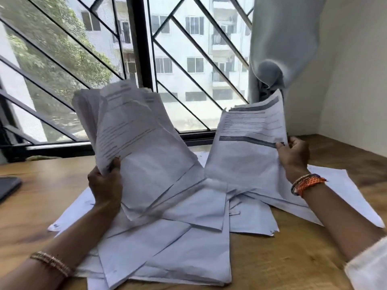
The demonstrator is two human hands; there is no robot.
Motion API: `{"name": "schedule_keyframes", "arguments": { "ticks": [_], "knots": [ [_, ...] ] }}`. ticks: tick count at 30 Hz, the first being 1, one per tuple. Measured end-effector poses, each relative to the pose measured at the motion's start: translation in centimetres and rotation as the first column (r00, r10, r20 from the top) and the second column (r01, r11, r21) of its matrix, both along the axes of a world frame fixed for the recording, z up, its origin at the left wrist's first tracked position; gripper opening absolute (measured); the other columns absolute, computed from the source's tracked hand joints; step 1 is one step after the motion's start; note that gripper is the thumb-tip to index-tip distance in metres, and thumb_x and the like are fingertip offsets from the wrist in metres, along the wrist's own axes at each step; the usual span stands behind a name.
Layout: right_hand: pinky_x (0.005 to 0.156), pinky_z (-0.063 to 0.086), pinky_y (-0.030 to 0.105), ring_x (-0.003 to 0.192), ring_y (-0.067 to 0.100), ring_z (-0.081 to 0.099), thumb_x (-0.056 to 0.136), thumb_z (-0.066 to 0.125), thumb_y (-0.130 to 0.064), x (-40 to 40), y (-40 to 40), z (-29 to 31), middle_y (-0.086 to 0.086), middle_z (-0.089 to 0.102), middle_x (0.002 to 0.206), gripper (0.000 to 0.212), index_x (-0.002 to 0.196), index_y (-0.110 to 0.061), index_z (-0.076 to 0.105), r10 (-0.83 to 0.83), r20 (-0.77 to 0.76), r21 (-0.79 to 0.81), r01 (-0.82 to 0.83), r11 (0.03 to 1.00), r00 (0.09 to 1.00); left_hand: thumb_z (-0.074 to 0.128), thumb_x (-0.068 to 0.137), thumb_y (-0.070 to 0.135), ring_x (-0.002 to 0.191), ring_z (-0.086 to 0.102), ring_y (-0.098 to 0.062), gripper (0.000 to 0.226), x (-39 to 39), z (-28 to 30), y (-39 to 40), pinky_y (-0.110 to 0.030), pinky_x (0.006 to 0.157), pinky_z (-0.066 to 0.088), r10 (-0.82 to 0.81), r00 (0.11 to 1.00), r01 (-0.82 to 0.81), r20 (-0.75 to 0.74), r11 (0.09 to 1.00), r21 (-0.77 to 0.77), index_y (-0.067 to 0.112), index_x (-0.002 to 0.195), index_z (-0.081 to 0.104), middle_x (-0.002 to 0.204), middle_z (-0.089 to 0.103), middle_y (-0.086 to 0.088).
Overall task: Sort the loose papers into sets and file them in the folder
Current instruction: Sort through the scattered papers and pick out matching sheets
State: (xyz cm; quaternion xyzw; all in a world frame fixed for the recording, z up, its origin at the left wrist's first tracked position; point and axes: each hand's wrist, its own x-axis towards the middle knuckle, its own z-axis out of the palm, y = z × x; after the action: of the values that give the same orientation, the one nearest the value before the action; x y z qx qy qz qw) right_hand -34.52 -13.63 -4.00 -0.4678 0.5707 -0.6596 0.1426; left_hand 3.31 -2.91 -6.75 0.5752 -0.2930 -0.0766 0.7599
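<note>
A fanned stack of printed sheets (pixel 134 130) is gripped by the left hand (pixel 105 183) at its lower left edge, the thumb curled over the front and the remaining fingers hidden behind the paper. The stack is held upright and tilted slightly leftward, its top edges raised in front of the window. A second, thinner set of printed pages (pixel 249 143) is pinched by the right hand (pixel 294 153) at its right edge, thumb on the printed face. This set is tilted toward the other, and its lower edge appears to rest on the pile below, though contact cannot be confirmed owing to blur.

Beneath both hands, a loose pile of papers (pixel 184 243) is spread across the wooden table (pixel 293 264), the sheets overlapping at varied angles. One sheet (pixel 343 195) extends from under the right forearm toward the table's right side.

Thin bangles (pixel 51 263) are worn on the left wrist; a bangle and an orange thread band (pixel 306 183) are noted on the right wrist. A dark flat object (pixel 8 187) is partly visible at the table's left edge. A window with a diagonal grille (pixel 188 49) and a gathered grey curtain (pixel 270 59) stand behind the table.
</note>
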Motion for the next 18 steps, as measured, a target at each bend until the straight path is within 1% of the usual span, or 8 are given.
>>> {"name": "schedule_keyframes", "arguments": {
  "ticks": [2, 4, 6, 8, 11, 14, 16, 18],
  "knots": [
    [0.073, 0.046, 0.039, 0.083, 0.039, 0.063, 0.082, 0.056, -0.01, -0.5, 0.2, 0.1, 0.03, 0.068, 0.09, 0.019, 0.086, 0.007, 0.064, -0.171, -0.075, -0.141, 0.159, 0.977, 0.982, 0.064, 0.089, 0.021, 0.071, 0.045, -0.014, 0.017, 0.4, 0.6, 0.1, -0.025, 0.061, 0.039, 0.032, 0.999, -0.035, -0.035, 0.996, -0.084, 0.005, 0.085, 0.058, 0.081, 0.052, -0.007],
    [0.071, 0.04, 0.032, 0.083, 0.038, 0.06, 0.084, 0.052, -0.002, -0.5, 1.1, 1.7, 0.028, 0.068, 0.09, 0.018, 0.092, 0.006, 0.066, -0.289, -0.158, -0.379, 0.212, 0.901, 0.944, 0.063, 0.089, 0.017, 0.061, 0.044, -0.004, 0.014, 0.6, 1.2, 0.2, -0.013, 0.05, 0.036, 0.03, 0.997, -0.041, -0.073, 0.986, -0.16, 0.003, 0.088, 0.059, 0.081, 0.05, -0.004],
    [0.076, 0.043, 0.027, 0.087, 0.031, 0.061, 0.087, 0.045, 0.005, -0.3, 2.3, 3.5, 0.024, 0.069, 0.096, 0.028, 0.105, 0.003, 0.067, -0.345, -0.289, -0.59, 0.117, 0.799, 0.893, 0.062, 0.089, 0.015, 0.07, 0.049, -0.007, 0.019, 0.9, 1.4, 0.1, -0.008, 0.052, 0.037, 0.014, 0.996, -0.03, -0.087, 0.983, -0.182, -0.001, 0.099, 0.064, 0.088, 0.055, -0.004],
    [0.082, 0.047, 0.029, 0.092, 0.029, 0.063, 0.085, 0.042, 0.009, 0.3, 3.4, 3.9, 0.019, 0.07, 0.103, 0.04, 0.114, -0.003, 0.067, -0.397, -0.482, -0.66, -0.025, 0.751, 0.781, 0.063, 0.089, 0.015, 0.081, 0.05, -0.012, 0.025, 1.3, 1.5, 0.1, -0.01, 0.058, 0.041, -0.006, 0.996, -0.011, -0.091, 0.983, -0.184, -0.003, 0.105, 0.064, 0.094, 0.057, -0.003],
    [0.094, 0.047, 0.043, 0.096, 0.03, 0.067, 0.069, 0.05, 0.016, 2.5, 3.6, 2.0, 0.011, 0.072, 0.103, 0.053, 0.107, -0.013, 0.072, -0.332, -0.769, -0.497, -0.185, 0.848, 0.547, 0.064, 0.089, 0.015, 0.084, 0.05, -0.015, 0.009, 1.4, 1.7, 0.3, -0.022, 0.068, 0.042, -0.042, 0.992, 0.021, -0.115, 0.983, -0.181, 0.007, 0.093, 0.064, 0.094, 0.057, -0.005],
    [0.102, 0.032, 0.064, 0.095, 0.027, 0.07, 0.055, 0.058, 0.024, 4.7, 2.5, -0.8, 0.003, 0.074, 0.093, 0.059, 0.092, -0.019, 0.076, -0.162, -0.931, -0.25, -0.249, 0.936, 0.329, 0.063, 0.089, 0.013, 0.081, 0.048, -0.016, 0.007, 1.2, 1.8, 0.4, -0.022, 0.064, 0.041, -0.05, 0.994, 0.028, -0.098, 0.976, -0.218, 0.011, 0.083, 0.06, 0.089, 0.056, -0.006],
    [0.106, 0.026, 0.062, 0.1, 0.025, 0.067, 0.063, 0.054, 0.019, 5.6, 2.5, -1.4, 0.002, 0.074, 0.1, 0.059, 0.099, -0.022, 0.075, 0.014, -0.951, -0.057, -0.22, 0.974, 0.308, 0.063, 0.089, 0.013, 0.073, 0.048, -0.014, 0.013, 1.1, 2.0, 0.5, -0.024, 0.061, 0.039, -0.027, 0.995, 0.003, -0.093, 0.968, -0.25, 0.012, 0.076, 0.059, 0.076, 0.057, -0.001],
    [0.109, 0.024, 0.057, 0.108, 0.024, 0.064, 0.069, 0.047, 0.017, 6.5, 3.0, -2.0, 0.002, 0.071, 0.11, 0.061, 0.109, -0.023, 0.072, 0.132, -0.933, 0.046, -0.253, 0.966, 0.334, 0.062, 0.088, 0.014, 0.064, 0.047, -0.01, 0.024, 1.1, 2.5, 0.8, -0.025, 0.06, 0.038, -0.006, 0.996, -0.019, -0.092, 0.961, -0.277, 0.022, 0.066, 0.056, 0.061, 0.055, 0.013]
  ]
}}
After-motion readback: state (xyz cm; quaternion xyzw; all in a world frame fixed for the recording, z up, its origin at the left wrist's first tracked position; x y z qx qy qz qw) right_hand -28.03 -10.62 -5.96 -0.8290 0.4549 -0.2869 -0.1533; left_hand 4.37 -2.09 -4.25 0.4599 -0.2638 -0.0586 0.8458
